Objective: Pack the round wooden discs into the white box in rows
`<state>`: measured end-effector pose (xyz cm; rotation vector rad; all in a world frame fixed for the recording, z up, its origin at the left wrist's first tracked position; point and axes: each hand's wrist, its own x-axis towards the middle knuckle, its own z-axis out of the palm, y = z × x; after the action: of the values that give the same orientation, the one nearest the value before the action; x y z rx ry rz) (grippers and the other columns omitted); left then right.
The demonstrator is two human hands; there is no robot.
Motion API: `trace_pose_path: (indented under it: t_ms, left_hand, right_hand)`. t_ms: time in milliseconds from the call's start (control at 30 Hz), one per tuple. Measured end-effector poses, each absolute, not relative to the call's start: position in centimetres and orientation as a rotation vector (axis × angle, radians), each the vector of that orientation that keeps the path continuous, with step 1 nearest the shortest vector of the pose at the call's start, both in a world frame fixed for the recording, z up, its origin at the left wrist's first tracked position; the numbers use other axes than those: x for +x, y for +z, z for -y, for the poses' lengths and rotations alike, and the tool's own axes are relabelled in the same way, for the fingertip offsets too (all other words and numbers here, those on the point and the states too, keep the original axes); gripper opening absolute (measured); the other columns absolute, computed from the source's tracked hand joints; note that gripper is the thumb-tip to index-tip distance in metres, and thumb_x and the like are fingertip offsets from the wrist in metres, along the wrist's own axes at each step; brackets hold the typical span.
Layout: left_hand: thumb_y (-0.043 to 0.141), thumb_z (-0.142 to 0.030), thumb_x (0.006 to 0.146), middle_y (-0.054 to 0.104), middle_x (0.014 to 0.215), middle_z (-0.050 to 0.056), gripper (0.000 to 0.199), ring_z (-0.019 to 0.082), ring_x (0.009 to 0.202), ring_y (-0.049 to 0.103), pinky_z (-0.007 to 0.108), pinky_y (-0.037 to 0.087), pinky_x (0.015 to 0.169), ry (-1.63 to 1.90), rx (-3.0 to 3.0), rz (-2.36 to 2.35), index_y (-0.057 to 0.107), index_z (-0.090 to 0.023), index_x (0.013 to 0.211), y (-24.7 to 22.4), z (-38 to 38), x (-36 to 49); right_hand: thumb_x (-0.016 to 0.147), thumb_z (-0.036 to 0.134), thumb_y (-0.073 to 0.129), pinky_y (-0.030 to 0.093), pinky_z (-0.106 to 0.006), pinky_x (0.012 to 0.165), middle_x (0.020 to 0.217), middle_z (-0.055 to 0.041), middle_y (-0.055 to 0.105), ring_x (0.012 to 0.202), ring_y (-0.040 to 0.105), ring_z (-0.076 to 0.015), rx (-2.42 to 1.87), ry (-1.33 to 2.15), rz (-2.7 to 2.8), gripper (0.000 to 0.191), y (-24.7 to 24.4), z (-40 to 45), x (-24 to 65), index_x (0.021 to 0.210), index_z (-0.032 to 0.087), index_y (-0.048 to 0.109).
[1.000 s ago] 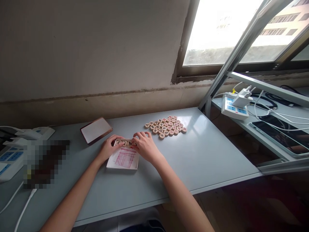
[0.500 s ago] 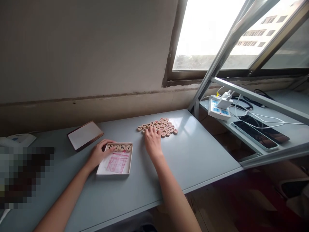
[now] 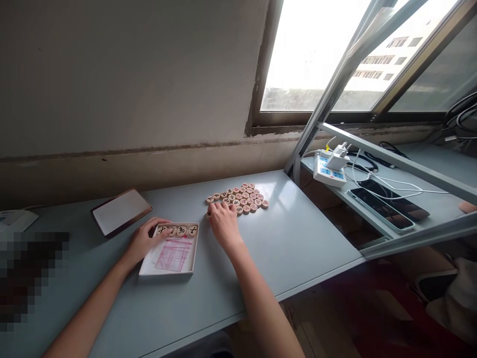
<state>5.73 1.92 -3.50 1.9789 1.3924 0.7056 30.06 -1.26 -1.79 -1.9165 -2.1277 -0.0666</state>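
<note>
My left hand (image 3: pixel 144 241) grips the left side of a shallow white box (image 3: pixel 196 248), its thumb reaching inside over the pieces. A row of round wooden Chinese chess pieces (image 3: pixel 181 230) with black characters lies along the box's far end. Below them, the box floor bears a sheet with pink drawn lines (image 3: pixel 173 255). To the right, my right hand (image 3: pixel 225 223) has its fingers curled down on the near-left part of a flat cluster of Chinese chess pieces (image 3: pixel 244 195), marked in red and black. The fingers hide some pieces; one black-marked piece (image 3: pixel 208 214) shows beside them.
The box lid (image 3: pixel 121 211) lies behind my left hand, white inside up. Right of the desk, past a metal frame (image 3: pixel 311 134), a shelf holds a power strip (image 3: pixel 328 171) with a charger, cables and two phones (image 3: pixel 380 209). A wall runs behind the desk.
My right hand has shifted left across the cluster, and a black-marked piece now shows at its left side. My left hand stays on the box. The view has turned slightly right.
</note>
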Motion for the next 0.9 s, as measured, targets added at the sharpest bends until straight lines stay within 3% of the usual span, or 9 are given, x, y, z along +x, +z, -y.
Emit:
trace_pose_path:
  t_ms: [433, 900]
  left_hand:
    - [0.059, -0.057, 0.073, 0.064, 0.1, 0.006, 0.042, 0.023, 0.091, 0.061, 0.028, 0.049, 0.072, 0.716, 1.977, -1.393, 0.064, -0.02, 0.093, -3.46, -1.93, 5.77]
    - [0.058, -0.054, 0.075, 0.064, 0.101, 0.007, 0.039, 0.024, 0.094, 0.059, 0.03, 0.048, 0.076, 0.708, 1.975, -1.382, 0.063, -0.02, 0.094, -3.56, -1.93, 5.76]
  right_hand:
    - [0.088, 0.016, 0.044, 0.031, -0.038, 0.084, 0.095, -0.0089, 0.06, 0.09, 0.047, -0.0216, -1.809, -0.096, 2.21, 0.015, -2.19, 1.45, 29.4, 0.091, 0.018, 0.058]
    - [0.088, 0.017, 0.046, 0.034, -0.038, 0.082, 0.097, -0.0082, 0.06, 0.091, 0.049, -0.0221, -1.806, -0.086, 2.236, 0.015, -2.12, 1.41, 29.32, 0.097, 0.018, 0.058]
